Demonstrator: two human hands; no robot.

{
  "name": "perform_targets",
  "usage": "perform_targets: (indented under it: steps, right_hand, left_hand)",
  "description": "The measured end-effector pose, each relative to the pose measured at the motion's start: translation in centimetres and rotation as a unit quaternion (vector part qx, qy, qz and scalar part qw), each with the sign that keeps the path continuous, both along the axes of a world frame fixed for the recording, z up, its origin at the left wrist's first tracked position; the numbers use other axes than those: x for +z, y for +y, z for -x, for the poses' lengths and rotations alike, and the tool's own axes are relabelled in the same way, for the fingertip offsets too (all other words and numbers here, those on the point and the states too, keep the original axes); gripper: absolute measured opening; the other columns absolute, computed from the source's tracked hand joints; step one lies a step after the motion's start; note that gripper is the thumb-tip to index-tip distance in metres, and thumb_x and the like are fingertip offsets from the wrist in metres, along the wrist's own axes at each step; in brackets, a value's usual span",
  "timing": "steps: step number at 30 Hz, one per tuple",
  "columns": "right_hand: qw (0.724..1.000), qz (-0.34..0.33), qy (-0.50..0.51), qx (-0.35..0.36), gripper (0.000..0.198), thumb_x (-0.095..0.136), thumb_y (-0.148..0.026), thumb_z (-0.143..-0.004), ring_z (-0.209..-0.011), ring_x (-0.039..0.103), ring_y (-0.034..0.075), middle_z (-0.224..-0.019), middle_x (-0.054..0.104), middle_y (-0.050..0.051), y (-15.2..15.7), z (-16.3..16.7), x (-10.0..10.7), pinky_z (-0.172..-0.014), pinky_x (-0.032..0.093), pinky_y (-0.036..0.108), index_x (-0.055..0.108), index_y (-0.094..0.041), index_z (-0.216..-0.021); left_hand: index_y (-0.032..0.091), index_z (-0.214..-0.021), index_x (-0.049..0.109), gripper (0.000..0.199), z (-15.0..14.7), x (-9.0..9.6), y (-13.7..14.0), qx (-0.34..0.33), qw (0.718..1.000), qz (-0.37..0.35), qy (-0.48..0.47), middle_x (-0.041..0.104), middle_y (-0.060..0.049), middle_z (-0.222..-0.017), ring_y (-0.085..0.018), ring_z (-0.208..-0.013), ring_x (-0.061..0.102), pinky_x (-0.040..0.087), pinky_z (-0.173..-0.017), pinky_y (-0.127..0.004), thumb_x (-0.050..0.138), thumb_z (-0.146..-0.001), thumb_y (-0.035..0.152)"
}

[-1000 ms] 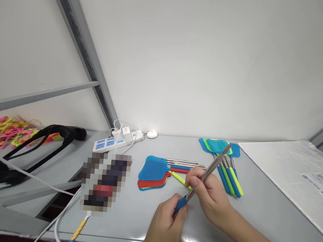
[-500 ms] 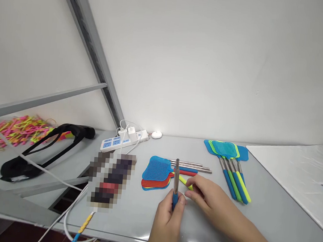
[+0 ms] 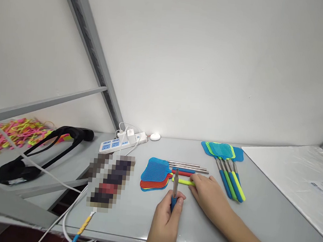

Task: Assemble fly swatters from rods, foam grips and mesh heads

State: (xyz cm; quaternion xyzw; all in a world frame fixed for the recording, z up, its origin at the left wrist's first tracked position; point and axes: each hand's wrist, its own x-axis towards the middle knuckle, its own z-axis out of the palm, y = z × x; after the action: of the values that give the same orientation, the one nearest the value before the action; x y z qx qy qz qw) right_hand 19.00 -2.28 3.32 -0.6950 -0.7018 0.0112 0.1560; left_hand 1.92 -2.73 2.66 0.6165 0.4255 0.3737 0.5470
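My left hand [image 3: 167,215] is closed around the blue grip of a steel fly swatter rod [image 3: 175,184], which stands upright near the front of the table. To its right, my right hand [image 3: 207,191] has its fingertips closed on the end of a yellow handle [image 3: 183,182] lying on the tabletop. Left of that handle is a small stack of fly swatter heads, with a blue head [image 3: 155,169] on top and a red head [image 3: 152,186] beneath. Just behind lie a red handle [image 3: 183,173] and several loose steel rods [image 3: 188,165].
Assembled fly swatters [image 3: 230,179] lie fanned at the right, near a plastic-wrapped white panel [image 3: 286,177]. On the left are a power strip [image 3: 120,142], a pixelated phone-shaped item [image 3: 112,182] on a cable, a black strap-like frame [image 3: 54,149] and colourful cords [image 3: 13,134].
My right hand has come down onto the end of the yellow handle, which now lies more level across the table. My left hand still holds the rod upright.
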Motion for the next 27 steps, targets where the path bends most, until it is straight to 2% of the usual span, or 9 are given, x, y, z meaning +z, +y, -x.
perform_targets:
  steps: [4, 7, 8, 10, 12, 14, 17, 20, 27]
  right_hand:
    - [0.999, -0.022, 0.031, -0.001, 0.01, 0.049, -0.015, -0.092, -0.082, 0.063, 0.024, -0.092, 0.069, 0.009, -0.5, 0.5, 0.5, -0.075, 0.038, 0.038, 0.059, -0.017, -0.094]
    - [0.977, -0.058, 0.2, 0.048, 0.015, 0.048, -0.028, -0.097, -0.088, 0.061, 0.021, -0.098, 0.066, 0.006, -1.4, 1.4, 2.1, -0.078, 0.043, 0.035, 0.058, -0.021, -0.105]
    - [0.951, -0.07, 0.292, 0.069, 0.019, 0.046, -0.032, -0.098, -0.091, 0.06, 0.02, -0.1, 0.065, 0.006, -1.6, 1.7, 2.9, -0.081, 0.045, 0.035, 0.058, -0.022, -0.107]
    - [0.875, -0.071, 0.466, 0.107, 0.023, 0.046, -0.037, -0.098, -0.101, 0.058, 0.02, -0.109, 0.064, 0.006, -2.0, 2.4, 4.5, -0.086, 0.045, 0.034, 0.057, -0.024, -0.114]
    - [0.81, -0.038, 0.57, 0.133, 0.027, 0.048, -0.041, -0.097, -0.104, 0.058, 0.019, -0.11, 0.063, 0.005, -2.0, 3.2, 6.0, -0.085, 0.046, 0.032, 0.056, -0.026, -0.118]
    - [0.761, -0.008, 0.632, 0.148, 0.026, 0.05, -0.043, -0.096, -0.087, 0.059, 0.017, -0.091, 0.063, 0.002, -1.7, 4.1, 7.0, -0.074, 0.046, 0.029, 0.059, -0.024, -0.111]
    - [0.711, -0.004, 0.689, 0.138, 0.03, 0.051, -0.048, -0.095, -0.057, 0.044, 0.011, -0.057, 0.042, -0.007, -1.1, 5.5, 7.7, -0.059, 0.038, 0.025, 0.061, -0.02, -0.088]
    - [0.702, -0.016, 0.703, 0.114, 0.04, 0.054, -0.053, -0.092, -0.049, 0.028, 0.009, -0.049, 0.028, -0.009, -0.8, 6.4, 7.9, -0.051, 0.028, 0.025, 0.055, -0.02, -0.071]
    - [0.756, -0.046, 0.644, 0.105, 0.048, 0.051, -0.053, -0.094, -0.05, 0.025, 0.009, -0.055, 0.031, -0.007, -0.7, 6.0, 7.6, -0.048, 0.021, 0.026, 0.041, -0.02, -0.06]
  left_hand:
    - [0.019, -0.097, 0.061, 0.033, 0.2, -0.5, 0.5, -0.017, 1.0, 0.0, 0.008, 0.057, -0.001, -0.085, -0.016, -0.075, 0.048, 0.04, -0.072, -0.025, 0.049, -0.094, 0.05]
    - [0.02, -0.103, 0.062, 0.03, 0.2, -0.1, 0.4, -0.038, 0.999, -0.015, -0.008, 0.063, -0.003, -0.094, -0.018, -0.086, 0.053, 0.042, -0.084, -0.027, 0.049, -0.095, 0.045]
    - [0.02, -0.106, 0.063, 0.03, 0.1, 0.1, 0.4, -0.048, 0.999, -0.02, -0.015, 0.064, -0.004, -0.097, -0.018, -0.088, 0.054, 0.042, -0.087, -0.027, 0.049, -0.095, 0.044]
    - [0.02, -0.112, 0.063, 0.031, 0.0, 0.5, 0.2, -0.061, 0.998, -0.027, -0.022, 0.066, -0.005, -0.101, -0.019, -0.09, 0.056, 0.043, -0.088, -0.029, 0.048, -0.096, 0.042]
    - [0.018, -0.114, 0.064, 0.033, -0.1, 0.8, 0.1, -0.061, 0.997, -0.035, -0.02, 0.067, -0.006, -0.103, -0.02, -0.09, 0.058, 0.044, -0.088, -0.03, 0.047, -0.096, 0.041]
    - [0.017, -0.118, 0.063, 0.035, -0.1, 1.0, 0.0, -0.061, 0.997, -0.038, -0.019, 0.067, -0.008, -0.109, -0.021, -0.094, 0.059, 0.044, -0.09, -0.031, 0.047, -0.096, 0.04]
    - [0.016, -0.124, 0.059, 0.036, -0.2, 1.3, -0.1, -0.072, 0.996, -0.033, -0.03, 0.065, -0.01, -0.119, -0.024, -0.106, 0.058, 0.043, -0.095, -0.033, 0.046, -0.097, 0.036]
    - [0.015, -0.128, 0.056, 0.037, -0.6, 1.6, -0.2, -0.093, 0.995, -0.018, -0.044, 0.064, -0.011, -0.124, -0.025, -0.111, 0.057, 0.043, -0.097, -0.034, 0.045, -0.098, 0.034]
    - [0.016, -0.133, 0.051, 0.039, -2.0, 1.6, -0.8, -0.087, 0.993, -0.053, -0.057, 0.063, -0.014, -0.126, -0.026, -0.114, 0.058, 0.044, -0.096, -0.035, 0.044, -0.097, 0.029]
